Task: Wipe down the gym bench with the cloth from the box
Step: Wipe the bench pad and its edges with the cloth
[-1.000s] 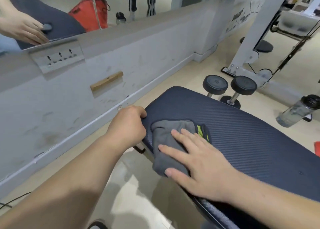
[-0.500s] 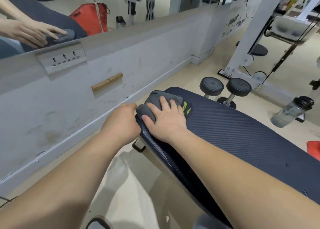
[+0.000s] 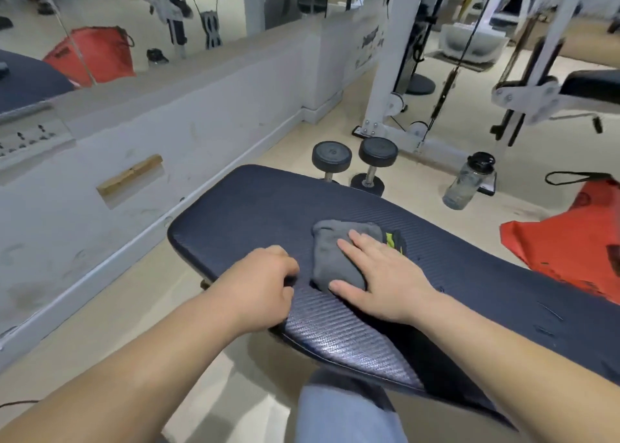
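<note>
Ribbed navy bench (image 3: 268,207); right hand (image 3: 385,281) presses bunched grey cloth (image 3: 332,258)

Gym bench (image 3: 261,207); grey cloth (image 3: 335,254) atop

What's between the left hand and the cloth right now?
Head view: only a narrow strip of bare bench pad separates the left hand from the cloth, which the right hand presses flat.

A gym; dumbbells (image 3: 331,156) stand beyond a padded bench (image 3: 261,207); a white cable machine (image 3: 389,56) rises behind them; a wall mirror (image 3: 141,6) runs alongside.
</note>
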### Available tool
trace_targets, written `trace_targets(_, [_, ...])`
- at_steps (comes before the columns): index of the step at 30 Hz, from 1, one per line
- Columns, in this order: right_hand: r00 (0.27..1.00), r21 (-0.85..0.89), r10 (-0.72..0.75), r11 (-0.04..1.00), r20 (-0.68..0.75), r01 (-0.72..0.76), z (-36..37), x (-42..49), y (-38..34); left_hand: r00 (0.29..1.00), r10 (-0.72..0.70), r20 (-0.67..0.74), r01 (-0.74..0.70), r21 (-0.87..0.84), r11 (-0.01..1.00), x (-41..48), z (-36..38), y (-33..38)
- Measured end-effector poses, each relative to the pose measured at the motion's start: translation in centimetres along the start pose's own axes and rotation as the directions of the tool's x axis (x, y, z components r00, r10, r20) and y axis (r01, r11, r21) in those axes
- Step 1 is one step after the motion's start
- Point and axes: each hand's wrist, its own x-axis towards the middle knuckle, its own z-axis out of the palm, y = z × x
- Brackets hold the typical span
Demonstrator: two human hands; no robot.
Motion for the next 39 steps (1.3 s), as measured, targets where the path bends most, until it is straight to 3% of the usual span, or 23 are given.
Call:
trace_targets(3, [0.982,0.034,0.187,0.982,-0.009,-0.187,-1.1,3.3,3.6,1.0,-0.028,0.002,0.028,0.062,0.998,-1.2,1.3,1.5])
trace_targets(6, [0.964,0.015,0.254,0.967,-0.084,-0.254,-0.3,4.0,3.3,0.998,-0.053,-0.025,0.054,0.054,0.997,-2.4,2.6,2.9])
trace_targets(9, [0.974,0.027,0.206,0.979,-0.092,-0.204,0.8,0.9,0.5,0.994,-0.092,-0.062,0.094,0.021,0.995,-2.0,2.6,3.5])
trace_targets(13, [0.997,0.025,0.034,0.999,-0.074,-0.032,2.2,-5.8,-2.5,0.988,-0.134,-0.078,0.133,-0.019,0.991,-1.2,2.6,3.8])
trace_targets(17, [0.999,0.0,-0.031,1.0,0.026,0.031,1.9,-7.3,-1.7,0.991,-0.126,-0.039,0.125,-0.04,0.991,-0.6,2.0,2.8])
trace_targets(22, [0.99,-0.012,0.137,0.99,-0.036,-0.138,0.6,0.9,-1.3,0.977,-0.197,-0.084,0.197,-0.014,0.98,0.1,0.4,0.3])
trace_targets(26, [0.954,0.018,0.289,0.957,-0.082,-0.288,1.1,4.7,-6.1,0.966,-0.226,-0.121,0.222,-0.05,0.974,0.1,-0.6,-1.6])
trace_targets(30, [0.99,-0.002,-0.057,0.998,-0.132,0.057,3.3,0.6,-11.4,0.938,-0.245,-0.243,0.229,-0.094,0.969,0.2,-1.7,-2.8])
trace_targets(33, [0.968,-0.005,-0.23,0.973,-0.101,0.231,3.1,-0.7,-9.2,0.945,-0.215,-0.249,0.186,-0.132,0.974,0.4,-1.4,-2.3])
trace_targets(35, [0.983,-0.033,-0.174,0.984,-0.057,0.172,1.9,0.3,-6.2,0.965,-0.148,-0.214,0.118,-0.148,0.982,0.4,-0.5,-1.4])
trace_targets(39, [0.983,-0.008,0.15,0.988,-0.102,-0.152,0.8,1.5,-3.5,0.977,-0.087,-0.195,0.052,-0.18,0.982,0.6,0.4,0.2])
